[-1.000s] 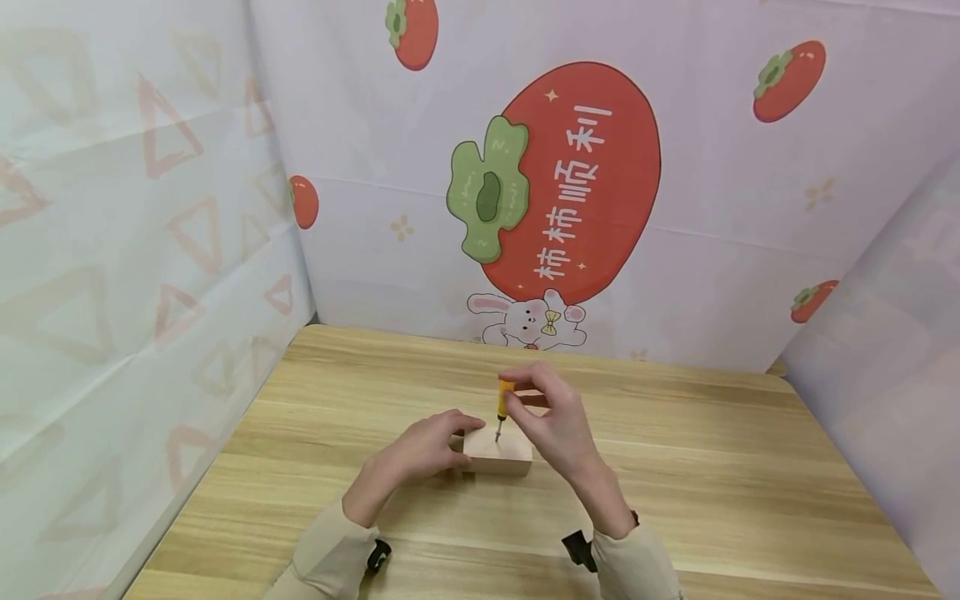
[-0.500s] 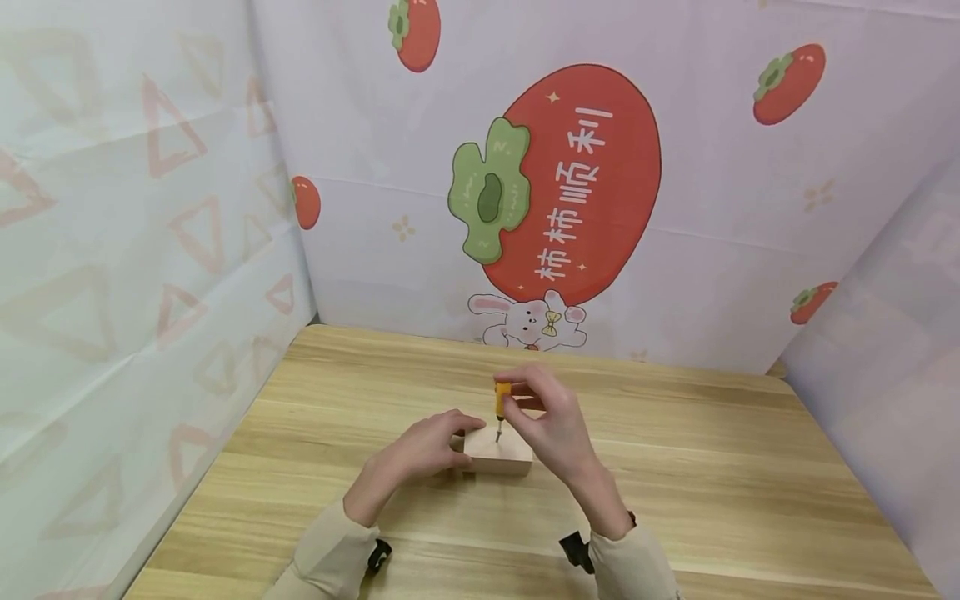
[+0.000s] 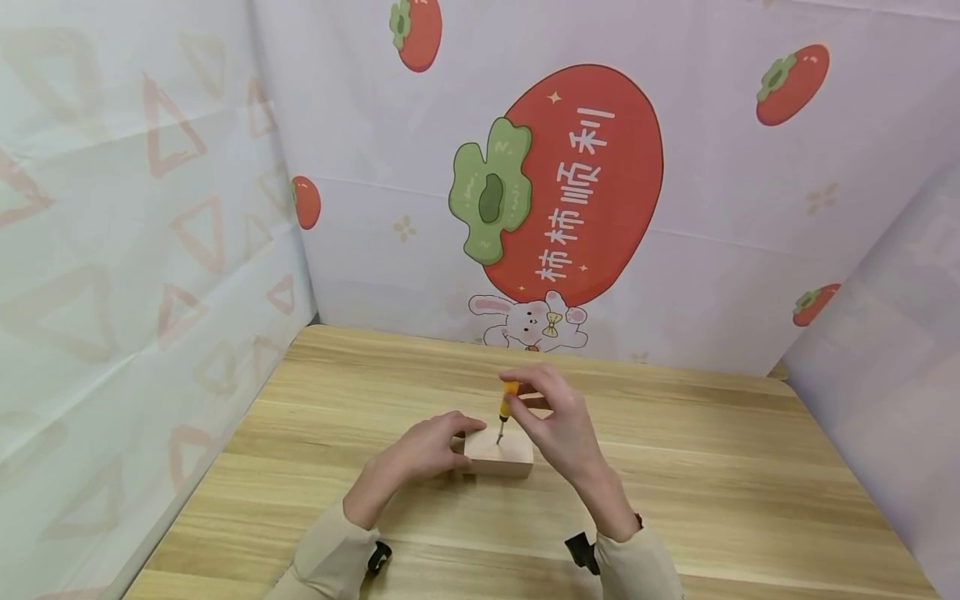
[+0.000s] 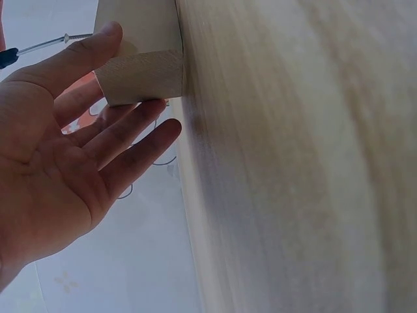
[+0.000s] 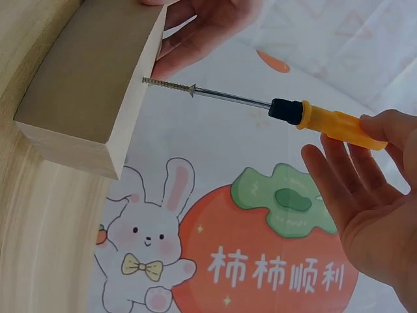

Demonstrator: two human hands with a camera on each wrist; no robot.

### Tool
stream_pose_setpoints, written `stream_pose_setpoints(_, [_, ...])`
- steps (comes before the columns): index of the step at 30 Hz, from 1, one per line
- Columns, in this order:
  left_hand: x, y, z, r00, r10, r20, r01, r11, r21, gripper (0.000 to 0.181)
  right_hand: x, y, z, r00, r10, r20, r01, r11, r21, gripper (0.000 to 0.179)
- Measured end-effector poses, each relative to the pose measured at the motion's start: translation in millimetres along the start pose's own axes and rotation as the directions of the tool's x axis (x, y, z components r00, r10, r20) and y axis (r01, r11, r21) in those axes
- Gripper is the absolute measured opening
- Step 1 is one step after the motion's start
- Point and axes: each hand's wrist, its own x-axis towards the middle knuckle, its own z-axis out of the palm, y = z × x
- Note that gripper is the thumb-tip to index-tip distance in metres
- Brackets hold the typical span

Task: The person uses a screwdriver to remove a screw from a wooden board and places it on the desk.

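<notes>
A pale wooden block (image 3: 502, 457) lies on the table in the head view. My left hand (image 3: 427, 446) grips its left end, thumb on the near side and fingers on the far side; the left wrist view shows the thumb along one face of the block (image 4: 144, 75). A screw (image 5: 169, 85) stands in the block's top face, most of its thread exposed. On the screw head sits the tip of a screwdriver (image 5: 326, 120) with a yellow handle and black collar. My right hand (image 3: 555, 417) pinches the handle's top end between thumb and fingers, above the block.
The wood-grain table (image 3: 712, 467) spreads out around the block. Behind it hangs a printed cloth backdrop (image 3: 360, 267), with further cloth walls at left and right. Black wrist straps show at both sleeves.
The screwdriver's handle swings slightly left and then back right, with the right fingers shifting on it. The left hand and the block stay in place.
</notes>
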Motion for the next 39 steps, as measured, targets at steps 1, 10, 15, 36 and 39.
stream_pose_setpoints(1, [-0.1, 0.1, -0.1, 1.0, -0.001, 0.0, 0.001, 1.0, 0.0, 0.054, 0.1, 0.5, -0.2, 1.0, 0.001, 0.0, -0.001, 1.0, 0.0, 0.033])
stream_pose_setpoints(10, [-0.1, -0.4, 0.5, 1.0, 0.019, -0.007, -0.019, 1.0, 0.014, 0.053, -1.5, 3.3, -0.9, 1.0, -0.02, 0.004, 0.02, 1.0, -0.001, 0.033])
stream_pose_setpoints(15, [0.6, -0.6, 0.7, 0.999, 0.033, -0.01, -0.033, 0.999, 0.017, 0.053, -2.8, 3.7, -3.1, 1.0, -0.024, -0.011, 0.024, 1.0, -0.021, 0.038])
stream_pose_setpoints(36, [-0.7, -0.7, 0.5, 0.999, 0.041, -0.016, -0.041, 0.999, 0.017, 0.054, -8.7, 1.8, -12.9, 0.998, -0.061, 0.025, 0.062, 0.997, -0.036, 0.041])
stream_pose_setpoints(39, [-0.8, -0.6, 0.3, 0.999, 0.043, -0.017, -0.043, 0.999, 0.02, 0.054, -10.0, 2.5, -14.7, 0.996, -0.09, 0.008, 0.09, 0.995, -0.039, 0.042])
